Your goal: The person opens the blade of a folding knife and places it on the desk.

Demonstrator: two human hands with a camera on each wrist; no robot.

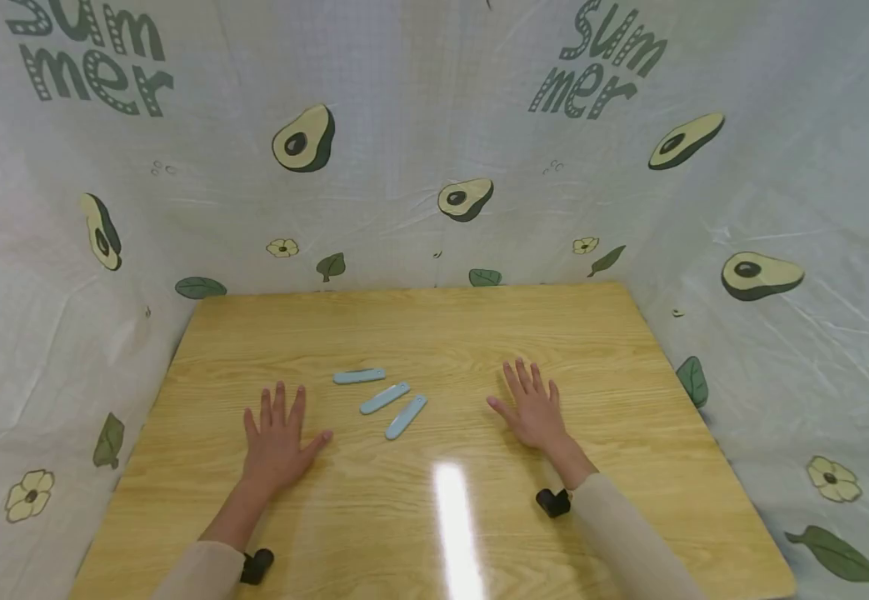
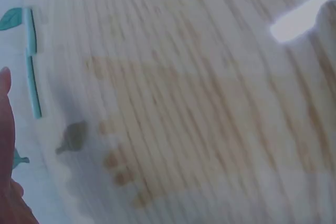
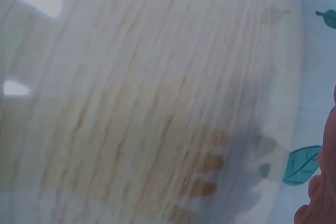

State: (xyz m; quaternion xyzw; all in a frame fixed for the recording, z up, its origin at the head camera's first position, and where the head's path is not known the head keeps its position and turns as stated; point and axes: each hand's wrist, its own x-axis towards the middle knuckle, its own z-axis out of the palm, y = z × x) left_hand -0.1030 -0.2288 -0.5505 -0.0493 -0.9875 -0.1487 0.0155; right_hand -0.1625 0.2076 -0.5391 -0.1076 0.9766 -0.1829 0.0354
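Note:
Three slim light-blue pieces with rounded ends, each with a small hole near one end, lie fanned out on the wooden table. The far piece (image 1: 359,377) lies nearly sideways, the middle piece (image 1: 385,398) slants, and the near piece (image 1: 406,417) slants more steeply. My left hand (image 1: 278,450) is left of them, palm down with fingers spread, holding nothing. To their right, my right hand (image 1: 535,412) is also palm down, fingers spread and holding nothing. The left wrist view catches the pieces as thin strips (image 2: 32,85) at its left edge, beside part of the hand.
The glossy wood-grain table (image 1: 359,517) carries a bright light reflection. A pale curtain (image 1: 397,100) printed with avocados, leaves and lettering encloses its back and sides. A small black device (image 1: 257,567) sits at the left wrist and another black device (image 1: 553,502) at the right.

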